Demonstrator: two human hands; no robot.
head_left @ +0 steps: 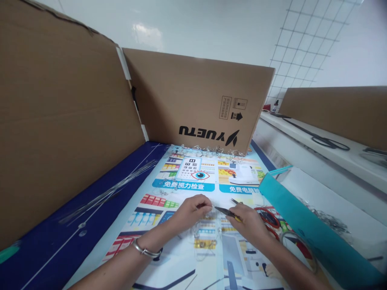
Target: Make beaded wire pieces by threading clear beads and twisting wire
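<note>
My left hand [196, 207] is above the printed sheet, its thumb and fingers pinched together. Whatever lies between those fingertips is too small to make out. A pair of needle-nose pliers [225, 212] with dark jaws and yellow on the handle is gripped in my right hand [249, 223]. The jaws are spread and point left, close to my left fingertips. Thin, shiny wire pieces [205, 243] lie on the sheet below my hands. Red-handled scissors [267, 217] and a clear round ring [299, 241] sit beside my right forearm.
A teal box [290, 209] with a pile of small metal wire pieces [329, 219] stands at the right. Long thin wires [121, 183] lie on the blue surface at the left. Cardboard panels [193, 92] stand behind and left, with bent wire bits [211, 151] along the back one.
</note>
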